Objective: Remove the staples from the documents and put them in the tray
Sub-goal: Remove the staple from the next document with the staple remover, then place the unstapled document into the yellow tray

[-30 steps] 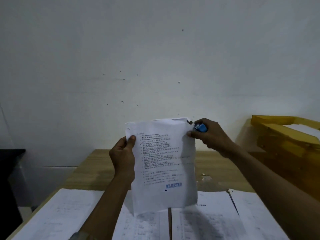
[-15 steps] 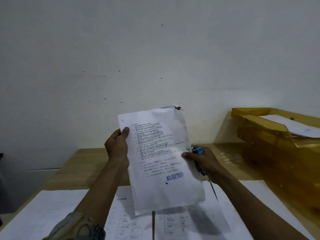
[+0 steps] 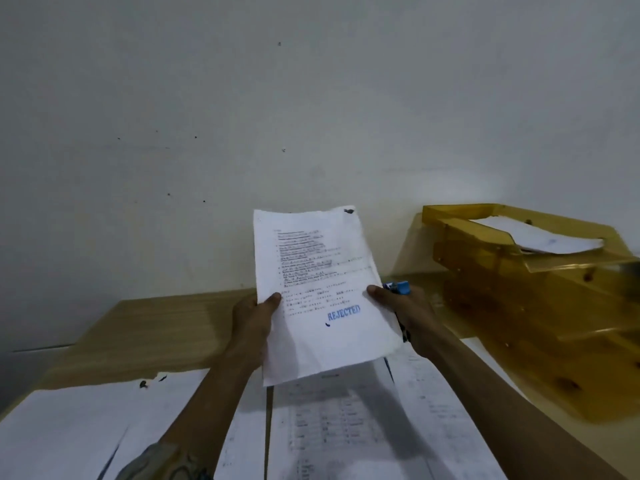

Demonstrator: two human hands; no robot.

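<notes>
There is one view only, from a camera on the person's head. It faces forward and slightly down, over the table [image 3: 162,330] toward a pale wall [image 3: 242,98] (the wide lens takes in much of it). The left hand [image 3: 250,320], right hand [image 3: 410,317] and document [image 3: 318,271] are close, low in the centre. The tray [image 3: 467,237] is at the right.

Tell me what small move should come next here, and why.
Probably swing the document right toward the top tier of the amber tray, where sheets lie. The left hand and right hand grip its side edges, and the blue staple remover sits in the right hand, away from the top corner. Whether the dark mark at that corner is a staple, I cannot tell.
</notes>
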